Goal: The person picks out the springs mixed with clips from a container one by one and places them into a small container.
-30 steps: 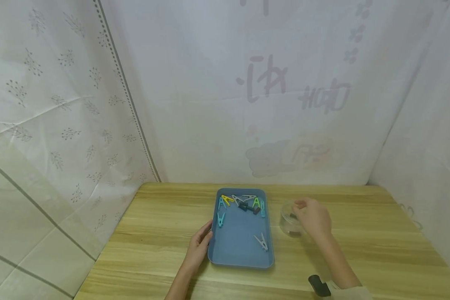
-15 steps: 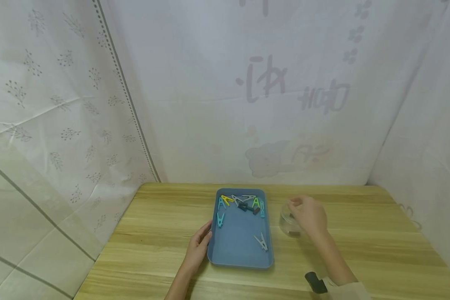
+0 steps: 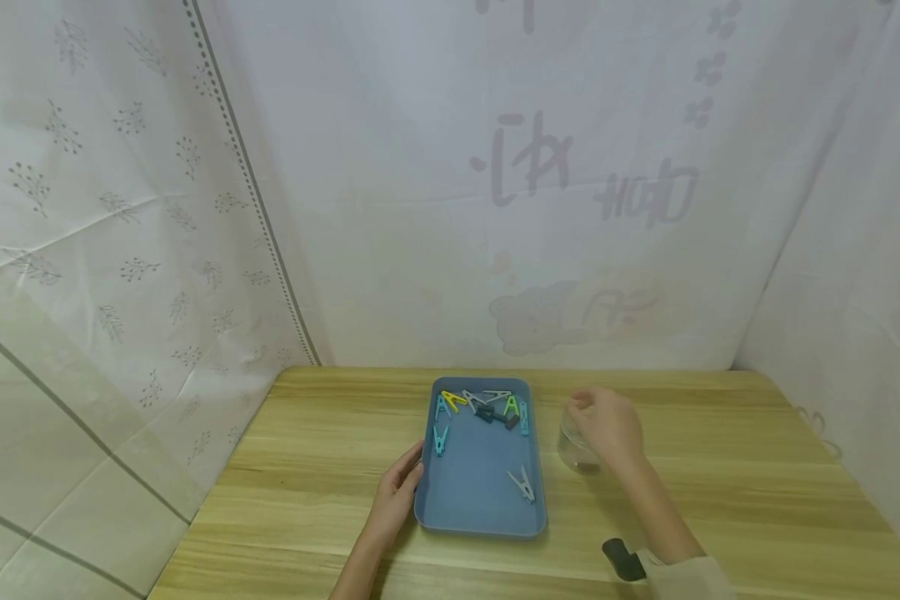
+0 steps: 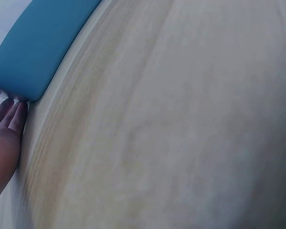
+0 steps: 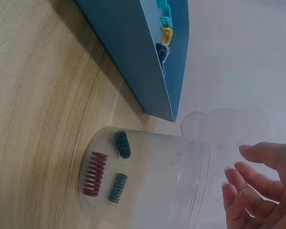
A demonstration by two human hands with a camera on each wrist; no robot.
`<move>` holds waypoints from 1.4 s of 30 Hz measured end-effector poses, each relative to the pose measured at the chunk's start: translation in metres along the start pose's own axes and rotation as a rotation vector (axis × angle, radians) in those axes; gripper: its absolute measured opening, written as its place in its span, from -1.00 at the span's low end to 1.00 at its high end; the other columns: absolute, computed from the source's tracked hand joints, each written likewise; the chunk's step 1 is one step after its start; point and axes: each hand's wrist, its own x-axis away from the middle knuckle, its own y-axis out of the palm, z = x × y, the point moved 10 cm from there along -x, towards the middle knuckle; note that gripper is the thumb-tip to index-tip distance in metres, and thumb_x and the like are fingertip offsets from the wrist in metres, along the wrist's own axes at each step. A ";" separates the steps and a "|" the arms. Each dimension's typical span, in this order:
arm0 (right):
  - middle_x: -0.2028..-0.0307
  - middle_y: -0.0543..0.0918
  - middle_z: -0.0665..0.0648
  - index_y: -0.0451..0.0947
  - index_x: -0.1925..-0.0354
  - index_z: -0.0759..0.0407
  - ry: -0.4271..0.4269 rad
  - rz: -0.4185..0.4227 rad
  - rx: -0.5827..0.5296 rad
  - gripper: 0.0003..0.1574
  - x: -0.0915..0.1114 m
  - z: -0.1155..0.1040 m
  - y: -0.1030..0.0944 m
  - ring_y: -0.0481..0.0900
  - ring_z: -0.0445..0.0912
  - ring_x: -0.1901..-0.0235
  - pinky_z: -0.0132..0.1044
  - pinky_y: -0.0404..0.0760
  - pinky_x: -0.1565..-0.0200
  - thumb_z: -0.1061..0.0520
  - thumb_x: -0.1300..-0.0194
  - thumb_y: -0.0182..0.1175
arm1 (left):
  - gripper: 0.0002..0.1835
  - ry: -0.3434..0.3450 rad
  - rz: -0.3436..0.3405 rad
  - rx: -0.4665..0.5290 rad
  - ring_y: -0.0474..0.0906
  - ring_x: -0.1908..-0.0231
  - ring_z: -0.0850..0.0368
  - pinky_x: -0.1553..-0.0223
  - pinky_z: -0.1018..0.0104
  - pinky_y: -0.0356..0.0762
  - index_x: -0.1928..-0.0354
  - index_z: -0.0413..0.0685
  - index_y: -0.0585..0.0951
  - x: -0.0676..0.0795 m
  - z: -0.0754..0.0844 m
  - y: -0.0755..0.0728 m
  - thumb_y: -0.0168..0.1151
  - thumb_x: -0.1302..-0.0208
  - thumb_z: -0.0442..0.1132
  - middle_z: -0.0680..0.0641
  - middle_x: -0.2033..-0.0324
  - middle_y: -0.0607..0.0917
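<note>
A blue tray [image 3: 471, 497] lies mid-table with several coloured clothespins [image 3: 484, 406] bunched at its far end, a teal one [image 3: 441, 438] at its left side and a white one [image 3: 523, 483] nearer me. My left hand [image 3: 399, 487] rests with straight fingers against the tray's left edge; the left wrist view shows my fingertips [image 4: 9, 110] touching the tray [image 4: 38, 43] at its corner. My right hand [image 3: 606, 423] hovers over a clear jar [image 3: 574, 454] right of the tray, fingers relaxed and holding nothing. The jar [image 5: 148, 176] holds a red spring [image 5: 94, 174] and two teal springs [image 5: 122, 144].
The wooden table [image 3: 720, 492] is enclosed by white patterned curtains [image 3: 495, 208] at the back and both sides. A black wrist strap [image 3: 622, 560] sits on my right forearm. The tray's side wall [image 5: 133, 52] stands close to the jar.
My right hand has drifted slightly left and away from me above the jar. The left hand and the tray have not moved.
</note>
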 end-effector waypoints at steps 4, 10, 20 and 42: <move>0.09 0.80 0.36 0.68 -0.08 0.38 -0.005 -0.002 -0.009 -0.59 -0.002 -0.003 0.002 0.72 0.33 0.05 0.15 0.73 0.14 0.11 -0.43 0.23 | -0.47 0.004 0.002 0.002 0.21 -0.56 -0.33 -0.53 -0.13 0.27 -0.54 -0.34 0.33 0.000 0.001 0.000 0.03 -0.67 -0.27 -0.36 -0.52 0.37; 0.09 0.80 0.38 0.69 -0.07 0.39 -0.031 0.010 -0.027 -0.60 -0.001 -0.010 0.004 0.72 0.35 0.03 0.24 0.71 0.02 0.11 -0.44 0.23 | -0.48 0.005 0.004 0.006 0.22 -0.56 -0.31 -0.53 -0.11 0.27 -0.54 -0.33 0.34 0.000 0.001 0.000 0.02 -0.67 -0.29 -0.35 -0.52 0.37; 0.11 0.78 0.41 0.67 -0.05 0.44 -0.069 0.006 -0.078 -0.62 0.000 -0.023 0.010 0.74 0.31 0.09 0.20 0.74 0.03 0.16 -0.44 0.25 | -0.48 0.002 0.007 0.000 0.22 -0.56 -0.30 -0.53 -0.10 0.28 -0.54 -0.31 0.35 -0.001 -0.001 0.000 0.03 -0.67 -0.28 -0.34 -0.52 0.37; 0.04 0.76 0.39 0.66 -0.03 0.43 -0.077 -0.084 -0.115 -0.69 -0.006 -0.035 0.041 0.76 0.23 0.11 0.08 0.79 0.07 0.21 -0.43 0.30 | -0.48 0.001 0.004 -0.010 0.23 -0.54 -0.32 -0.53 -0.15 0.27 -0.54 -0.33 0.35 -0.001 0.000 0.000 0.03 -0.67 -0.27 -0.37 -0.51 0.39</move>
